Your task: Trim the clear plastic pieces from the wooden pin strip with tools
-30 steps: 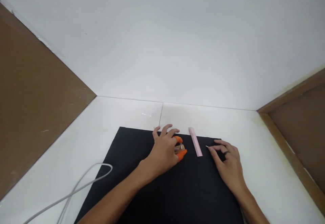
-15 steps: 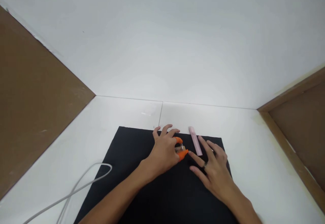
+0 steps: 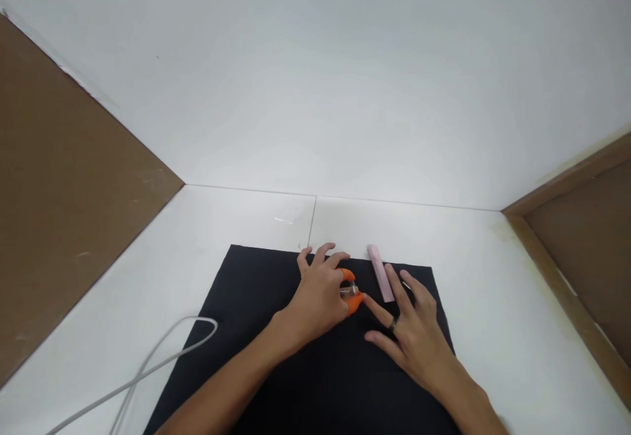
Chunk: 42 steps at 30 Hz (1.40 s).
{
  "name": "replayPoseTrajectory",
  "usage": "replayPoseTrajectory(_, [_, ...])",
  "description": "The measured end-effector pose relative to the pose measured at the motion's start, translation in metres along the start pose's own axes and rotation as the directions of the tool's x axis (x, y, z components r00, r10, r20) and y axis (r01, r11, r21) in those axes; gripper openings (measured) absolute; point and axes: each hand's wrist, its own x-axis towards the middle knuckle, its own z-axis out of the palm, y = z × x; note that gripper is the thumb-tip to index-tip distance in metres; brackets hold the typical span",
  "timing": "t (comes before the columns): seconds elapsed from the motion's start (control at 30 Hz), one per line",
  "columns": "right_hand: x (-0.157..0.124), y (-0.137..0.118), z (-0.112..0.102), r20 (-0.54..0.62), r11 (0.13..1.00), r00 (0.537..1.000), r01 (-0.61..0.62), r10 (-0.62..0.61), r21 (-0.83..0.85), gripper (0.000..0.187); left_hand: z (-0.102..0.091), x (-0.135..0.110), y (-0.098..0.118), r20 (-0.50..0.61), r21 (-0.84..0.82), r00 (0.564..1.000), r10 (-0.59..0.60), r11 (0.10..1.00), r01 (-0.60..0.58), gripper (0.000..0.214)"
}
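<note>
And here at the lower left, a thin pale-grey cable (image 3: 140,376) crosses itself, its rounded loop lapping over the left edge of a flat black mat (image 3: 256,277)! Beneath, a glossy white tabletop (image 3: 236,215) runs back, split by a thin dark seam (image 3: 312,222), to a plain white wall (image 3: 335,93). A flat brown panel (image 3: 73,192) slants along the left; a brown wooden frame (image 3: 545,264) lines the right.

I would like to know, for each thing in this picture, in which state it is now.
Left hand: closed on the orange tool
Orange tool: partly hidden, orange ends apart
Right hand: fingers spread, index fingertip at the tool
Pale piece: mostly hidden; held or not, unclear
Pink strip: lying across the mat's far edge
Black mat: spread flat
White cable: looped, partly on mat
</note>
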Motion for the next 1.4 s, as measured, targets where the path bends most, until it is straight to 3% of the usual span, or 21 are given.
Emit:
replayPoseTrajectory(0.53, [-0.003,0.003,0.006,-0.022,1.0,1.0,-0.008,0.008,0.008,0.062,-0.01,0.004,-0.006,0.05,-0.087,0.997,-0.05,0.995,0.054,0.019])
replayPoseTrajectory(0.8, [-0.002,0.001,-0.003,0.005,0.999,0.999,0.036,-0.036,0.036,0.08,-0.003,0.004,-0.007,0.037,-0.052,0.997,-0.066,0.996,0.068,0.015])
replayPoseTrajectory(1.07, [0.0,-0.001,-0.006,0.004,0.997,0.999,0.054,-0.054,0.053,0.066,-0.006,0.006,-0.004,0.081,-0.043,0.993,-0.089,0.995,0.092,0.018])
replayPoseTrajectory(1.4, [0.001,-0.002,-0.005,0.024,0.996,0.997,0.067,-0.068,0.056,0.064,-0.007,0.007,-0.006,0.109,-0.037,0.99,-0.086,0.995,0.09,0.016])
